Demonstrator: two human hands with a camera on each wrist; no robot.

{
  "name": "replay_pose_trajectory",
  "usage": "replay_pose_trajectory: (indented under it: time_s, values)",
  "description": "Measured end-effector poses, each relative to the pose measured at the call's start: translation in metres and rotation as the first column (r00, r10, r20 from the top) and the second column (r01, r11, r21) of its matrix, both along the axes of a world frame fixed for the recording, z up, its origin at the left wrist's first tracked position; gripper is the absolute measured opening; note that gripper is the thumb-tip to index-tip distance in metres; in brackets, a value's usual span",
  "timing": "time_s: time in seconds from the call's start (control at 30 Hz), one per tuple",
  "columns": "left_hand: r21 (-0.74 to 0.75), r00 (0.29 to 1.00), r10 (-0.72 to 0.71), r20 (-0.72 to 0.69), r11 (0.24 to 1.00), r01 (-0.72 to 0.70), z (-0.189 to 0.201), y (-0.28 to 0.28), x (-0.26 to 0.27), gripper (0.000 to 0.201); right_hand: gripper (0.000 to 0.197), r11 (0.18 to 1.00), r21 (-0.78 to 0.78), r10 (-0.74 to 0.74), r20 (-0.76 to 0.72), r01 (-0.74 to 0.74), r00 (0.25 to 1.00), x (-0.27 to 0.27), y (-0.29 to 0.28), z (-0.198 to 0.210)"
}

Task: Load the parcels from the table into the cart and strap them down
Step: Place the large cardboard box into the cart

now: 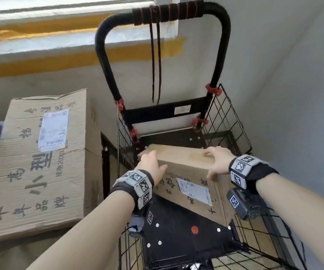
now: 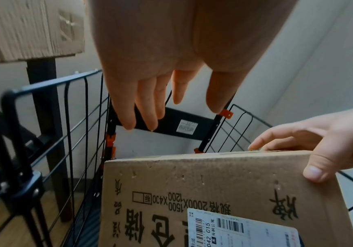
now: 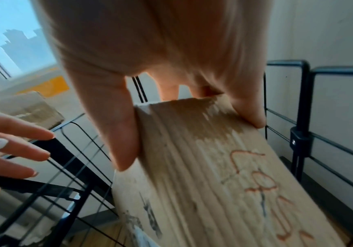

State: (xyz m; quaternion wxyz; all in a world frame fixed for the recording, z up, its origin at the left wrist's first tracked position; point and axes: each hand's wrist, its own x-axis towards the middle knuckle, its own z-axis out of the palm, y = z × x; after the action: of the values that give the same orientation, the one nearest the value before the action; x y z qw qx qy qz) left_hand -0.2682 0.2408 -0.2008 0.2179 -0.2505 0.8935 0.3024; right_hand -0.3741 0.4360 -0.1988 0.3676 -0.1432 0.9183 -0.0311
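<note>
A brown cardboard box (image 1: 188, 172) with black writing and a white label (it leans, tilted) sits inside the black wire cart (image 1: 229, 121), the right hand (image 1: 218, 162) pinching its top corner while the left hand (image 1: 151, 168), fingers straight and apart, is beside its other end

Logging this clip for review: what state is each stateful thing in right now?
small parcel: tilted inside the cart, held.
right hand: grips the parcel's upper corner, thumb on the front.
left hand: fingers straight, at the parcel's left edge.
large parcel: not loaded, beside the cart.
cart: upright, holding one parcel.
strap: hanging from the handle, unused.
</note>
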Motion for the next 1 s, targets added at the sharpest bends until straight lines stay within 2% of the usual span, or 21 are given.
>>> replay_pose_trajectory:
  time_s: [0.2, 0.27, 0.37, 0.43, 0.5, 0.63, 0.77, 0.83, 1.0]
  values:
    - [-0.019, 0.993, 0.056, 0.107, 0.998, -0.054, -0.049, 0.003, -0.024, 0.061, 0.081, 0.997, 0.037, 0.061, 0.151, -0.068, 0.987, -0.057, -0.010, -0.056]
    - [-0.013, 0.988, 0.072, 0.135, 0.997, -0.071, -0.062, 0.003, -0.033, 0.060, 0.076, 0.998, 0.037, 0.038, 0.134, -0.044, 0.990, -0.079, -0.012, -0.072]
    - [-0.008, 0.977, 0.107, 0.187, 0.994, -0.108, -0.082, 0.007, -0.048, 0.061, 0.069, 0.999, -0.002, -0.041, 0.032, 0.041, 0.999, -0.102, -0.013, -0.097]
    - [-0.012, 0.973, 0.109, 0.205, 0.994, -0.109, -0.094, 0.008, -0.053, 0.061, 0.075, 0.996, -0.026, -0.088, 0.034, 0.089, 0.996, -0.098, -0.017, -0.109]
    - [-0.027, 0.966, 0.092, 0.243, 0.996, -0.088, -0.109, 0.010, -0.057, 0.059, 0.084, 0.992, -0.011, -0.124, 0.106, 0.126, 0.987, -0.087, -0.022, -0.129]
    - [-0.058, 0.947, 0.045, 0.317, 0.998, -0.028, -0.145, 0.013, -0.060, 0.055, 0.092, 0.991, 0.053, -0.130, 0.185, 0.122, 0.974, -0.058, -0.018, -0.176]
    - [-0.046, 0.913, -0.012, 0.408, 0.998, 0.034, -0.202, 0.019, -0.055, 0.050, 0.080, 0.982, 0.160, -0.130, 0.214, 0.097, 0.968, -0.041, -0.003, -0.224]
    - [-0.034, 0.892, -0.048, 0.449, 0.997, 0.070, -0.231, 0.023, -0.049, 0.048, 0.068, 0.973, 0.214, -0.122, 0.188, 0.080, 0.975, -0.036, 0.003, -0.248]
    - [0.032, 0.810, -0.200, 0.551, 0.975, 0.218, -0.296, 0.030, -0.035, 0.040, 0.057, 0.943, 0.332, -0.072, 0.142, 0.021, 0.987, -0.020, 0.009, -0.301]
